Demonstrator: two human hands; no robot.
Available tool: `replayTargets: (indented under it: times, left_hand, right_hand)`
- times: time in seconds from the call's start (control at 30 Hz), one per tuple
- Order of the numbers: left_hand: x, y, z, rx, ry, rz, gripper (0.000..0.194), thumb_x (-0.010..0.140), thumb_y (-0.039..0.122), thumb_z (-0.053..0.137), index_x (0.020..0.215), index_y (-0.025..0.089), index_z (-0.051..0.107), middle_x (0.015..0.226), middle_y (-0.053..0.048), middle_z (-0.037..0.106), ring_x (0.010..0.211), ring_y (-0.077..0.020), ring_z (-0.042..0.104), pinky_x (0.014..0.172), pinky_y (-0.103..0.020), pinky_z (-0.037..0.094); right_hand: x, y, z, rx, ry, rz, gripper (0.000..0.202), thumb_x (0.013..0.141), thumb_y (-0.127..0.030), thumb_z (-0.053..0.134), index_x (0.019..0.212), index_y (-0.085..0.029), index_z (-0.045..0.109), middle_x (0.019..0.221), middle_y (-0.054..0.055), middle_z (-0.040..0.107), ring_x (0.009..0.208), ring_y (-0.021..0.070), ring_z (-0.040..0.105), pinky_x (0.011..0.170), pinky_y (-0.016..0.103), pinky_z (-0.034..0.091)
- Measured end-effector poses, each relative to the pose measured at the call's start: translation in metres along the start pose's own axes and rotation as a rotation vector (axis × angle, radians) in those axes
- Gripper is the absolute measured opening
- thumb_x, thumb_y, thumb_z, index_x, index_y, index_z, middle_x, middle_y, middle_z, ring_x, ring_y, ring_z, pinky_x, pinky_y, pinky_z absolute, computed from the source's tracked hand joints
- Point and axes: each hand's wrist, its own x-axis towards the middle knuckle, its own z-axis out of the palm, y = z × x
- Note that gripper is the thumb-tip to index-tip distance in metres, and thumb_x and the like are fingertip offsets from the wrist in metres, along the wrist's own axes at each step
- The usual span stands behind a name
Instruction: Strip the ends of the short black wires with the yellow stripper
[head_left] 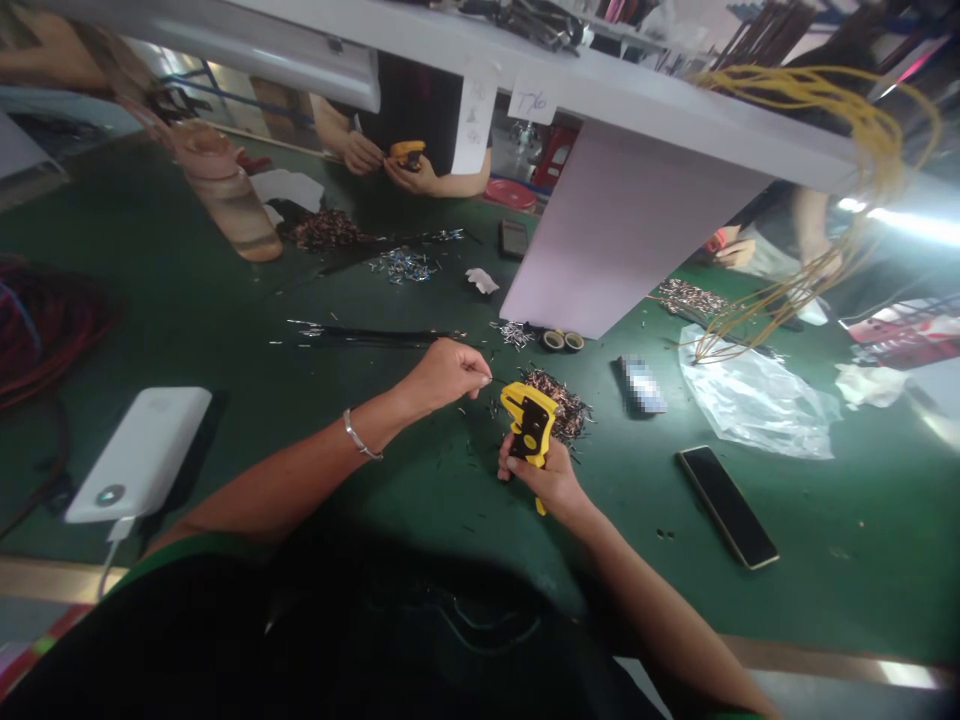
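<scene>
My right hand (551,475) is wrapped round the handles of a yellow and black wire stripper (531,425), its jaws pointing up and to the left. Just left of the jaws, my left hand (454,372) is closed in a pinch. A thin black wire shows faintly at its fingertips, mostly hidden. Beyond that hand lies a bundle of black wires (375,335) with bare metal ends. A pile of short copper-and-black wire pieces (564,405) sits behind the stripper. Small silvery pieces (515,333) are heaped near two round rolls (562,341).
A white power bank (142,450) with a cable lies left; a phone (727,505) and clear plastic bag (765,400) lie right. A bottle (229,195) stands far left. Overhead runs a shelf on a white panel (622,220). Across the table, a person's hands (409,172) hold a yellow tool.
</scene>
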Motion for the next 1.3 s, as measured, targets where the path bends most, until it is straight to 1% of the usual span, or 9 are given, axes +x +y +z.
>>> replayTargets:
  times: [0.23, 0.43, 0.73, 0.9, 1.1, 1.3]
  left_hand:
    - [0.002, 0.001, -0.003, -0.01, 0.002, 0.004, 0.01, 0.067, 0.021, 0.062, 0.059, 0.018, 0.067, 0.046, 0.0, 0.059, 0.042, -0.0064, 0.041, 0.046, -0.026, 0.034]
    - [0.001, 0.003, -0.005, 0.028, -0.013, -0.029, 0.012, 0.068, 0.021, 0.061, 0.066, 0.014, 0.07, 0.049, -0.001, 0.059, 0.047, -0.0078, 0.045, 0.052, -0.026, 0.037]
    - [0.004, -0.002, -0.008, 0.053, -0.01, 0.0, 0.011, 0.069, 0.02, 0.061, 0.067, 0.014, 0.07, 0.05, 0.0, 0.059, 0.044, -0.006, 0.043, 0.049, -0.025, 0.035]
    - [0.004, -0.003, -0.011, 0.09, 0.005, 0.017, 0.012, 0.068, 0.019, 0.06, 0.067, 0.014, 0.07, 0.05, -0.001, 0.06, 0.045, -0.0066, 0.044, 0.05, -0.025, 0.035]
    - [0.005, -0.006, -0.011, 0.106, 0.015, 0.058, 0.012, 0.068, 0.019, 0.06, 0.066, 0.014, 0.07, 0.05, 0.0, 0.06, 0.045, -0.0062, 0.044, 0.049, -0.025, 0.036]
    - [0.008, -0.01, -0.015, 0.142, 0.05, 0.101, 0.013, 0.069, 0.021, 0.06, 0.067, 0.015, 0.071, 0.051, -0.001, 0.061, 0.047, -0.0078, 0.048, 0.054, -0.026, 0.039]
  right_hand:
    - [0.002, 0.005, 0.004, -0.041, 0.021, -0.02, 0.025, 0.072, -0.034, 0.073, 0.081, -0.017, 0.058, 0.062, -0.001, 0.059, 0.051, 0.0125, 0.055, 0.053, 0.028, 0.046]
    - [0.004, 0.006, 0.007, -0.064, 0.033, -0.006, 0.027, 0.071, -0.036, 0.073, 0.082, -0.017, 0.057, 0.06, -0.003, 0.058, 0.048, 0.0116, 0.054, 0.051, 0.027, 0.047]
    - [0.006, 0.008, 0.007, -0.038, 0.031, -0.018, 0.026, 0.072, -0.035, 0.072, 0.082, -0.018, 0.056, 0.057, -0.003, 0.057, 0.046, 0.0122, 0.054, 0.049, 0.027, 0.046]
    - [0.005, 0.004, 0.002, -0.024, -0.026, -0.027, 0.026, 0.073, -0.035, 0.074, 0.081, -0.017, 0.058, 0.061, -0.001, 0.059, 0.05, 0.0129, 0.055, 0.053, 0.028, 0.047]
    - [0.003, 0.0, -0.005, 0.042, -0.089, -0.041, 0.029, 0.073, -0.037, 0.075, 0.085, -0.017, 0.06, 0.067, 0.001, 0.062, 0.058, 0.0159, 0.059, 0.059, 0.032, 0.049]
    - [0.0, -0.003, -0.009, 0.034, -0.126, -0.022, 0.032, 0.072, -0.037, 0.077, 0.089, -0.017, 0.059, 0.074, 0.003, 0.064, 0.064, 0.0178, 0.061, 0.065, 0.035, 0.051]
